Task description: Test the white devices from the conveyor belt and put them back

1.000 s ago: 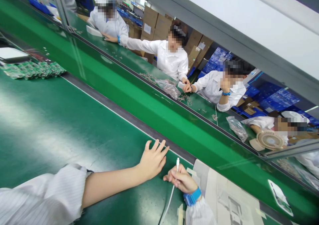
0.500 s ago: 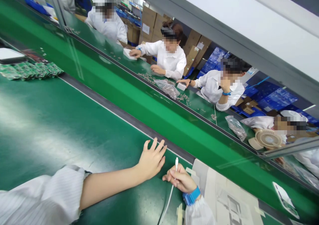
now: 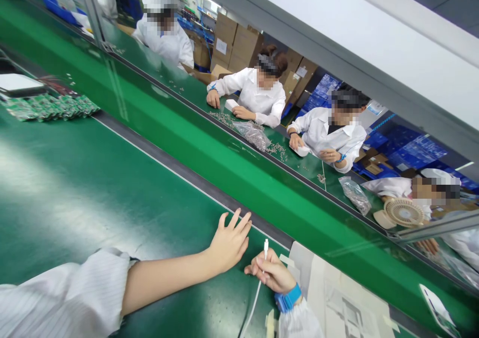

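My right hand (image 3: 275,273), with a blue wrist strap (image 3: 288,298) at its cuff, pinches a white cable (image 3: 255,300) just below its plug (image 3: 266,246). The plug points up and away from me, and the cable trails down to the lower edge of the view. Just left of it, my left hand (image 3: 228,243) rests on the green work surface (image 3: 149,203) with fingers spread and nothing in them. Its fingertips reach the dark strip beside the conveyor belt.
A green conveyor belt (image 3: 194,163) crosses diagonally, carrying a white-framed board (image 3: 436,305) at right. A pale fixture (image 3: 344,298) lies right of my hands. Green circuit boards (image 3: 48,107) are stacked at far left. Across the belt, several co-workers sit near bagged small parts (image 3: 254,136) and a fan (image 3: 404,212).
My hands stay nearly where they were, the right still pinching the cable. The board on the belt has shifted right and down. Two co-workers across have moved their hands and white pieces.
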The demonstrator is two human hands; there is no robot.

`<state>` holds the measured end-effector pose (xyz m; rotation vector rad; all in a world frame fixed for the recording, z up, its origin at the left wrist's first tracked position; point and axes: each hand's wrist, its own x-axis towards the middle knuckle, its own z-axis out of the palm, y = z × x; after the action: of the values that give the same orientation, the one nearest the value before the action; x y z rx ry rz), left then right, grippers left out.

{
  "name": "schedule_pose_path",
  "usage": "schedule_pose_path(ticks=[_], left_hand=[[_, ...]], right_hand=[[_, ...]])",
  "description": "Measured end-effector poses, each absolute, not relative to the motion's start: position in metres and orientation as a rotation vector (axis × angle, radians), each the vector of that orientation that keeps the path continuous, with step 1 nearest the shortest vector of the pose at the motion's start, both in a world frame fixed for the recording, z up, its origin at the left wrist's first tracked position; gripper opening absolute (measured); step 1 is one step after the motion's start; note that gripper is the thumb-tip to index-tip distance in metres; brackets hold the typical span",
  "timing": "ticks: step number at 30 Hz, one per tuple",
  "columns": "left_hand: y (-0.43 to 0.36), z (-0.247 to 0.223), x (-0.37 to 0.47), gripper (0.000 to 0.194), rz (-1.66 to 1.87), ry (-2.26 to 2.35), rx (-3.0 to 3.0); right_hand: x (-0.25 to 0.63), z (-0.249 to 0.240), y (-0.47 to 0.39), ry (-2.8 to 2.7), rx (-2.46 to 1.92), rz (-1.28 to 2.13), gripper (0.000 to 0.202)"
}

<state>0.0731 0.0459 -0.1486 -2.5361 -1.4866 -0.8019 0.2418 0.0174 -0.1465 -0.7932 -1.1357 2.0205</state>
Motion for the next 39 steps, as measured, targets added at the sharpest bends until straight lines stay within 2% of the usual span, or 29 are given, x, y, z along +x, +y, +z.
schedule_pose_path(ticks=[12,22,39], left_hand=[[0.0477,-0.1492,0.0707,0.048,-0.842,-1.506,-2.553],[0.048,-0.1465,0.0679,0.044,-0.808,-1.492,-2.672],[0.0517,-0.1518,0.0675,0.052,-0.78,-1.501,-2.634]], right_hand=[[0.2416,-0.1474,0.0173,-1.135,-0.779,2.012,0.028],[0.2412,-0.1467,0.0171,-1.122,-0.76,2.015,0.026],[0.2409,-0.1472,0.0168,-1.117,-0.832,2.007,0.029]])
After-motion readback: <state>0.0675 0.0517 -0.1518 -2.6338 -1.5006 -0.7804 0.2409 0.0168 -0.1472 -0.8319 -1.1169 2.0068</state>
